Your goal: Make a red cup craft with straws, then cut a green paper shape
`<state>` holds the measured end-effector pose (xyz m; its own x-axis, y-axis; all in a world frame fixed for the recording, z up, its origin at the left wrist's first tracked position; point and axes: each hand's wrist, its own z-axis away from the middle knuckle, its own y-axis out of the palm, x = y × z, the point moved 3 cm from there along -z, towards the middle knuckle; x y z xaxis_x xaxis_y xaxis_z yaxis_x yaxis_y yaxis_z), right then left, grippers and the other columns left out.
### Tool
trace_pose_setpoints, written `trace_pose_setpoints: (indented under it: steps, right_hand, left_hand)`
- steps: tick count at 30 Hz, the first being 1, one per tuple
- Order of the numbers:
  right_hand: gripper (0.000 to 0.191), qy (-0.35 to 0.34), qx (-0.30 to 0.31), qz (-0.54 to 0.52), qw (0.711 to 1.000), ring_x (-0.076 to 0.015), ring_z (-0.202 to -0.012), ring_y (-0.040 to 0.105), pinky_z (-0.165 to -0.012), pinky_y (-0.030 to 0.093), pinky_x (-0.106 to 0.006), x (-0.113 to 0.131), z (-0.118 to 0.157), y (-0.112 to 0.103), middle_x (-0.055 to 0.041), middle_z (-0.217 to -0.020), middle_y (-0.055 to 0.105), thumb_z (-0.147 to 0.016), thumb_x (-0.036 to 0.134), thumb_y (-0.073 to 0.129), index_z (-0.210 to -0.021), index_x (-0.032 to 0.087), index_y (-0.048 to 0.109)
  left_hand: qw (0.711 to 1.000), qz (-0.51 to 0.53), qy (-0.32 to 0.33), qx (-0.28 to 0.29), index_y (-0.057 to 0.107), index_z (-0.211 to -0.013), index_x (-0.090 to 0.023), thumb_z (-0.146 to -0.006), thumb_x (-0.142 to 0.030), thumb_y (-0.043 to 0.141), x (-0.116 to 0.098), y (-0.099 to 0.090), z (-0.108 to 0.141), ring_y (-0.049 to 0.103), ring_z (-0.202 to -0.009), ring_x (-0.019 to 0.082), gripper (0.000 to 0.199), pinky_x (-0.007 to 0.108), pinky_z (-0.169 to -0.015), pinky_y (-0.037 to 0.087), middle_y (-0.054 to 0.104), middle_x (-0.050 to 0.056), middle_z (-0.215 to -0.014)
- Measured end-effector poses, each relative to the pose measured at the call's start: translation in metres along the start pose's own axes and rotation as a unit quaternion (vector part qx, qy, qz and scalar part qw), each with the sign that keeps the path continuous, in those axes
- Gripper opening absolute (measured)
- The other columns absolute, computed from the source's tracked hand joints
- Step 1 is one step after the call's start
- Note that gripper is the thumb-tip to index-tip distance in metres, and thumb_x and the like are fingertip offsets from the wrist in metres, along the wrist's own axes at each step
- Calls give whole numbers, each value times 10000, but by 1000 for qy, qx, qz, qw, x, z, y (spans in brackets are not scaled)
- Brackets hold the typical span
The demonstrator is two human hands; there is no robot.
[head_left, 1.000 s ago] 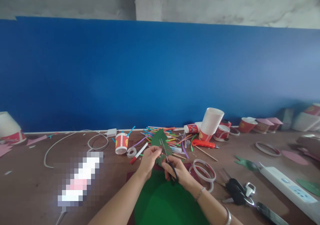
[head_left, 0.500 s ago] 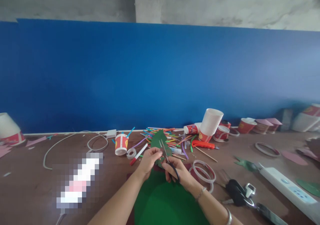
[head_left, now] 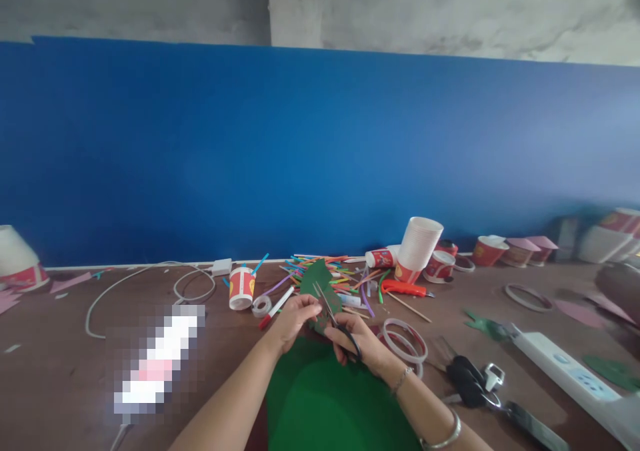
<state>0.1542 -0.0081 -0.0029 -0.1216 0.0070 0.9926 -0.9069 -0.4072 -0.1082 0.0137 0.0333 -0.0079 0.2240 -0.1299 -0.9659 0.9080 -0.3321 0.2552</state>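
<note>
My left hand [head_left: 296, 319] pinches the edge of a dark green leaf-shaped piece of paper [head_left: 316, 279]. My right hand [head_left: 356, 341] is wrapped round the black handles of the scissors [head_left: 327, 307], whose blades point up and to the left, over the green piece. The blades are slightly apart. Below both hands lies a larger green sheet [head_left: 335, 397]. Behind the green piece, colourful straws [head_left: 345, 271] are heaped on the table.
A cup with blue straws [head_left: 242, 288], a red-capped marker [head_left: 277, 308], tape rings [head_left: 405, 341], an orange cutter [head_left: 407, 288] and stacked paper cups [head_left: 417, 249] surround the hands. Farther right are keys [head_left: 470, 381] and a white power strip [head_left: 565, 364].
The scissors have shifted slightly left over the green piece, and their blades are a little farther apart. At the right edge, a dark blurred shape has moved. My left hand keeps its pinch.
</note>
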Motion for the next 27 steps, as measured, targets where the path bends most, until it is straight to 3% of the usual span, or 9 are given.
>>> trace_pose_setpoints:
  steps: [14,21,27]
  right_hand:
    - [296,15,25,7,1000,-42,-293,373,-312,218,-145,-3,1,-3,70,-389,530,-757,441,587,-709,161,501]
    - [295,20,37,7,999,-49,-317,418,-334,247,-144,-3,2,-4,65,-396,540,-756,439,596,-722,158,514]
    - [322,26,30,33,999,-43,-279,366,-310,229,-147,-4,1,-7,72,-364,513,-746,465,596,-679,165,502]
  left_hand:
    - [998,12,-48,39,568,-638,-152,-607,-283,696,-8,-1,5,481,-494,89,186,214,-503,320,563,-21,-556]
    - [995,23,-73,63,563,-662,-153,-602,-286,696,-7,-6,6,485,-493,88,197,211,-496,334,567,-24,-575]
    - [995,28,-66,68,538,-662,-159,-625,-284,679,-6,-6,5,496,-510,95,192,209,-493,334,557,-22,-573]
